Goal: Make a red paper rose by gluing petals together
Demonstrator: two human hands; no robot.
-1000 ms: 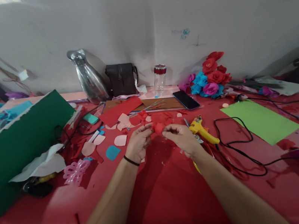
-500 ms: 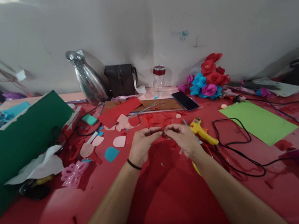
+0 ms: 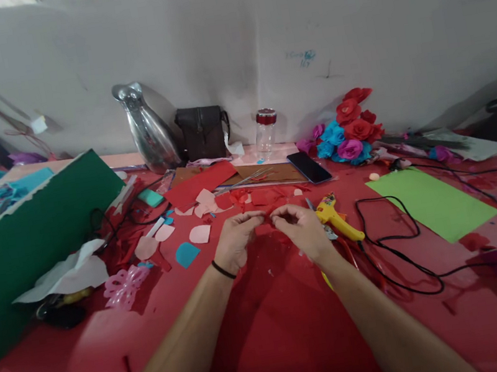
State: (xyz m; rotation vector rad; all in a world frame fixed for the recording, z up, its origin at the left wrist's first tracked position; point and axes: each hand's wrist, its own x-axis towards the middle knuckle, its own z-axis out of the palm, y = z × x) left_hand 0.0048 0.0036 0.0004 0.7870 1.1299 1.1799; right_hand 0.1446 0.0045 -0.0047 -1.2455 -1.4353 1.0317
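Red paper (image 3: 267, 215) sits pinched between the fingertips of my left hand (image 3: 234, 240) and right hand (image 3: 303, 231), midway between the desk's (image 3: 290, 330) near and far edges, glue gun (image 3: 346, 228) beside the right.

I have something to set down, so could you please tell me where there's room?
The table is largely bare between the forearms, and between the pink ornament and left forearm. It is crowded around the cutouts and glue gun.
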